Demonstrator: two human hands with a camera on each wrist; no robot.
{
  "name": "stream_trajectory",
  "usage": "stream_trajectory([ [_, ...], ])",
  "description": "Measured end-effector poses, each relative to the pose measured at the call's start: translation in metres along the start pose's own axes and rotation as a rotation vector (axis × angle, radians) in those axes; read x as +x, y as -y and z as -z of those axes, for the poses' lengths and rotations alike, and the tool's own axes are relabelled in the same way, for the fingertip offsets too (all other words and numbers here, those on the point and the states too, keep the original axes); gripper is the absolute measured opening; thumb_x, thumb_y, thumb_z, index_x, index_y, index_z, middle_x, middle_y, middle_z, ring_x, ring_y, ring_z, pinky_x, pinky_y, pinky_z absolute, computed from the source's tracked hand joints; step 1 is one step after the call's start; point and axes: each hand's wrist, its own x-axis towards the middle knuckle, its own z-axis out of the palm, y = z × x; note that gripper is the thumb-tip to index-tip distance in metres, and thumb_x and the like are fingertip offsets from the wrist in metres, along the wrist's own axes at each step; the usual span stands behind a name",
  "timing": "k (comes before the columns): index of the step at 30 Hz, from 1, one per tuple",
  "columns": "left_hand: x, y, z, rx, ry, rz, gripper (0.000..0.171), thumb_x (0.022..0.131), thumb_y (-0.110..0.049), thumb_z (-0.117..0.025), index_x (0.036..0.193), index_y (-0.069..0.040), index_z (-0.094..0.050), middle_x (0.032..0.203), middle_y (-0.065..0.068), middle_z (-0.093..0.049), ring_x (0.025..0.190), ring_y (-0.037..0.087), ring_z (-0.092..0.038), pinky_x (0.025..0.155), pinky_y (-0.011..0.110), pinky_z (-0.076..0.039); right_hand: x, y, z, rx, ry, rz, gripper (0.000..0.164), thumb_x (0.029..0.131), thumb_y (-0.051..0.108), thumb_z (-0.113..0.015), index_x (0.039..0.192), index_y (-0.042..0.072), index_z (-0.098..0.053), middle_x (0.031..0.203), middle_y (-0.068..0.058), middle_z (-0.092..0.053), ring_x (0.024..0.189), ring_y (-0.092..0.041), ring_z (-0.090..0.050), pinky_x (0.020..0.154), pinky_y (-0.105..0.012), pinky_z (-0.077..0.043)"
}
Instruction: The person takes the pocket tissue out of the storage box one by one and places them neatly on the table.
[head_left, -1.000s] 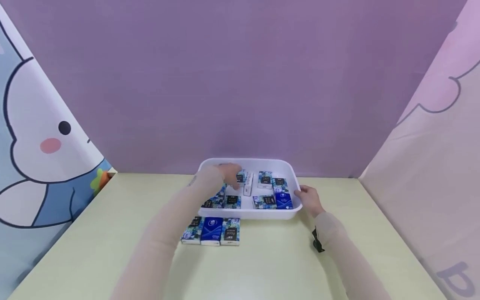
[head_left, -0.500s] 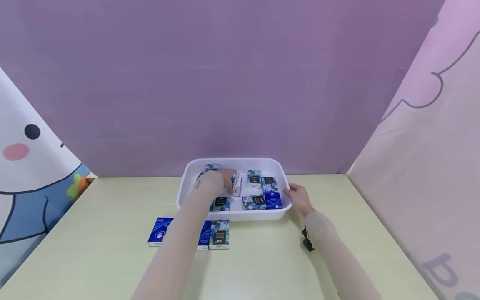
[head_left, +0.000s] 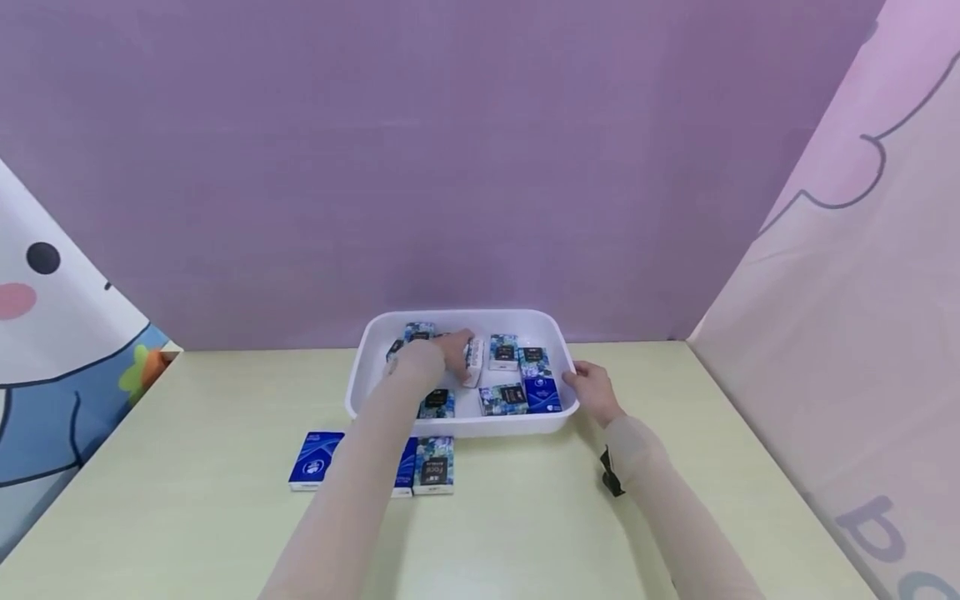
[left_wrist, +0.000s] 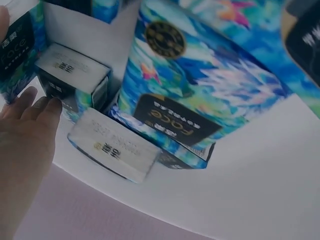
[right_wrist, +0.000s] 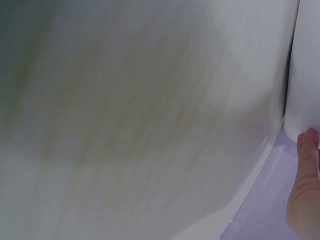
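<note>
In the head view my left hand (head_left: 452, 350) reaches into a white tray (head_left: 360, 379) and appears to pinch a small tissue pack (head_left: 474, 364) standing with its white side showing. The left wrist view has a floral tissue pack (left_wrist: 21, 52) between the thumb and fingers (left_wrist: 31, 106), partly cut off by the frame. Beside those fingertips stands another pack (left_wrist: 75, 65) on its edge. My right hand (head_left: 596, 392) grips the tray's right rim, thumb on top; the right wrist view shows only part of that hand (right_wrist: 306, 195) against the tray's white wall (right_wrist: 305, 75).
Other floral packs (head_left: 503, 352) and a blue pack (head_left: 542, 395) lie in the tray. On the table before it lie a blue pack (head_left: 315, 458) and a floral pack (head_left: 434, 465), with another blue one partly behind my left forearm. A purple wall (head_left: 465, 167) rises behind the tray.
My left hand has moved right within the tray, onto the pack with the white side. My right hand stays on the rim. The head view has turned slightly to the right.
</note>
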Motion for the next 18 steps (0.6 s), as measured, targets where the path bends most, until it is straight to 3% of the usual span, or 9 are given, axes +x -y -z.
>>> stream_trajectory([
  [8,0.003,-0.013,-0.006,0.025,0.002,-0.086,0.094,0.072,-0.022,-0.077,0.146,-0.019,-0.018,0.144,0.006,-0.036,0.129,0.026,-0.037,0.108,0.045,-0.033,-0.004,0.000,0.004,0.011,-0.002,-0.019,0.043,0.092,0.011,-0.048,0.130,-0.008,-0.042,0.126,-0.029,-0.050,0.115,-0.040,-0.051,0.098,-0.045,-0.044],
  [18,0.004,-0.024,-0.014,-0.010,0.018,-0.110,0.093,0.071,-0.019,-0.078,0.145,-0.017,-0.021,0.143,0.006,-0.037,0.128,0.026,-0.038,0.108,0.045,-0.033,-0.007,-0.003,0.004,0.018,-0.014,-0.014,0.043,0.091,0.011,-0.048,0.129,-0.009,-0.043,0.125,-0.029,-0.051,0.114,-0.041,-0.052,0.099,-0.046,-0.043],
])
